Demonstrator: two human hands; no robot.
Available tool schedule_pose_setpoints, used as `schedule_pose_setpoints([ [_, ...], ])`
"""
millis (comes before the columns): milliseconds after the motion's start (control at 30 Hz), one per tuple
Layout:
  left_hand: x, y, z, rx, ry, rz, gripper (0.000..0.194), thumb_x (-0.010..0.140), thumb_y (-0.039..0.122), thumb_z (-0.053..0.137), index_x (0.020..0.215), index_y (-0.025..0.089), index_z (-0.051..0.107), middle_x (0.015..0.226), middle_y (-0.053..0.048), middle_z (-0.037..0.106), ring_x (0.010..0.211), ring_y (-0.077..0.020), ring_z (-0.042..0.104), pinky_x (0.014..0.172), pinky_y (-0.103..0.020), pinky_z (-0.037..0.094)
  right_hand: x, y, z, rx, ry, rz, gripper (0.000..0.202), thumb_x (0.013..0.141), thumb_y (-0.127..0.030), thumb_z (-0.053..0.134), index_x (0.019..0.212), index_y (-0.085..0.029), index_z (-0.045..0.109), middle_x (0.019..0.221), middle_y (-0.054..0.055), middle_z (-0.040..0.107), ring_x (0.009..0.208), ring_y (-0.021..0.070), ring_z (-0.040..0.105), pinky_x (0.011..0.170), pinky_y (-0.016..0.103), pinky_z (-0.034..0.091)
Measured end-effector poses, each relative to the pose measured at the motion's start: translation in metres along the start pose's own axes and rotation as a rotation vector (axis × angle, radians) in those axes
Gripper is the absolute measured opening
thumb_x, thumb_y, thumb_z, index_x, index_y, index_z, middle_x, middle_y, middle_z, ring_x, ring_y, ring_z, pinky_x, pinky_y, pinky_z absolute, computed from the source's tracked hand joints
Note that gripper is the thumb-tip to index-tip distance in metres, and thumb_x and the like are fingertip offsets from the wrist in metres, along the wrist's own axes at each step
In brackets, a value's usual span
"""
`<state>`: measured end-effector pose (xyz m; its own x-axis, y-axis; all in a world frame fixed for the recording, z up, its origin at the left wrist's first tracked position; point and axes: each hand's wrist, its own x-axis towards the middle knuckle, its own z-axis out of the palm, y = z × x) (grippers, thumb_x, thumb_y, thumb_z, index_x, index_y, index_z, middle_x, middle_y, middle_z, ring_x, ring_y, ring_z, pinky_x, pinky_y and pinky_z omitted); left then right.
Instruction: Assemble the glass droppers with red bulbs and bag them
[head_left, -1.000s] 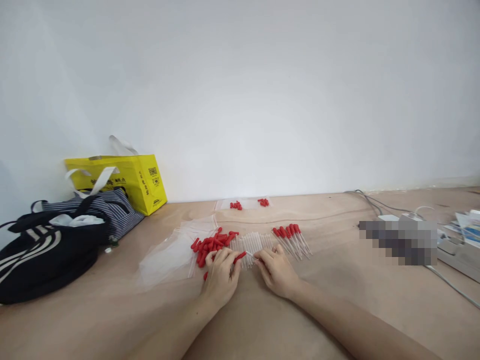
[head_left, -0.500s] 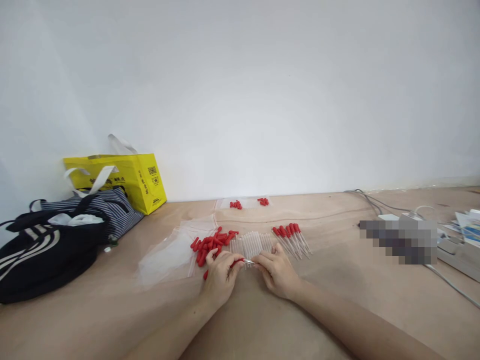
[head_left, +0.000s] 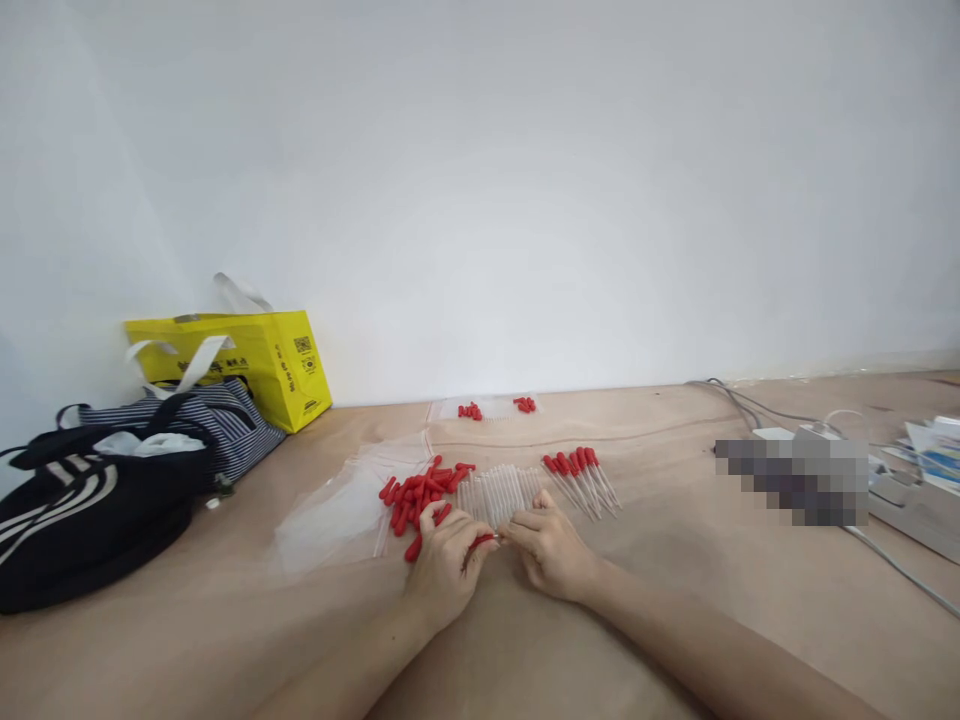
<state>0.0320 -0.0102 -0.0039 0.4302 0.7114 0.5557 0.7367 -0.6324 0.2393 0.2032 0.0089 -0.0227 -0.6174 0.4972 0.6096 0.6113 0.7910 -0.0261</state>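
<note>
My left hand (head_left: 448,562) is closed on a red rubber bulb (head_left: 482,540), whose open end points right. My right hand (head_left: 551,548) pinches a thin clear tube that meets the bulb's end; most of the tube is hidden by the fingers. Behind my hands lies a row of clear tubes (head_left: 501,490). A pile of red bulbs (head_left: 420,492) is beside and behind my left hand, partly over clear plastic bags (head_left: 337,508). Several droppers with red bulbs on clear tubes (head_left: 585,480) lie fanned out behind my right hand.
Against the wall, a clear bag (head_left: 495,407) holds small red bulbs. On the left stand a yellow bag (head_left: 289,365), a striped bag (head_left: 240,430) and a black bag (head_left: 112,520). Cables, a white power strip (head_left: 911,510) and papers (head_left: 937,450) lie at the right.
My hands have shifted slightly toward me, and the gap between the bulb's end and my right fingertips has narrowed. Less of the clear tube shows between them.
</note>
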Motion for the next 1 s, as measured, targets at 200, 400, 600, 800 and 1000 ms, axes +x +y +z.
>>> schedule_pose_setpoints([
  [200, 0.004, -0.005, -0.004, 0.007, -0.032, -0.03, 0.012, 0.081, 0.027, 0.049, 0.077, 0.022, 0.059, 0.07, 0.003, 0.065, 0.072, -0.0153, 0.056, 0.091, -0.043, 0.018, 0.001, 0.009, -0.004, 0.033, -0.036, -0.005, 0.023, 0.082, -0.011, 0.037, 0.082, -0.018, 0.058, 0.069, 0.002, 0.059, 0.062, 0.0115, 0.047, 0.065, 0.027, 0.023],
  [400, 0.004, -0.017, -0.009, 0.04, -0.021, -0.036, 0.012, 0.081, 0.028, 0.049, 0.083, 0.024, 0.06, 0.076, 0.001, 0.065, 0.078, -0.0168, 0.056, 0.092, -0.044, 0.016, -0.006, 0.023, -0.015, 0.029, -0.031, 0.066, 0.023, 0.086, -0.017, 0.036, 0.088, -0.019, 0.059, 0.074, 0.002, 0.06, 0.07, 0.0124, 0.048, 0.071, 0.029, 0.024],
  [600, 0.002, -0.022, -0.006, 0.055, -0.023, -0.001, 0.026, 0.084, 0.017, 0.037, 0.099, 0.025, 0.057, 0.079, 0.001, 0.066, 0.081, -0.0156, 0.056, 0.091, -0.043, 0.017, -0.008, 0.029, -0.017, -0.126, -0.026, 0.117, 0.02, 0.084, -0.022, 0.043, 0.078, -0.021, 0.062, 0.073, 0.003, 0.06, 0.074, 0.0162, 0.045, 0.068, 0.031, 0.023],
  [800, 0.004, -0.028, -0.018, 0.172, 0.049, -0.143, 0.021, 0.082, 0.021, 0.04, 0.092, 0.023, 0.059, 0.088, -0.003, 0.066, 0.086, -0.0196, 0.055, 0.086, -0.042, 0.022, -0.011, 0.047, -0.017, -0.234, -0.029, 0.504, 0.022, 0.082, -0.022, 0.042, 0.078, -0.021, 0.064, 0.076, 0.004, 0.063, 0.079, 0.0178, 0.049, 0.073, 0.032, 0.023],
  [1000, 0.0, -0.032, -0.026, 0.336, -0.045, -0.131, 0.026, 0.074, 0.011, 0.043, 0.09, 0.024, 0.06, 0.094, -0.004, 0.062, 0.089, -0.0215, 0.052, 0.081, -0.042, 0.024, -0.01, 0.051, -0.009, -0.288, -0.096, 0.744, 0.025, 0.082, -0.025, 0.04, 0.076, -0.021, 0.063, 0.078, 0.004, 0.065, 0.08, 0.0189, 0.053, 0.072, 0.032, 0.025],
])
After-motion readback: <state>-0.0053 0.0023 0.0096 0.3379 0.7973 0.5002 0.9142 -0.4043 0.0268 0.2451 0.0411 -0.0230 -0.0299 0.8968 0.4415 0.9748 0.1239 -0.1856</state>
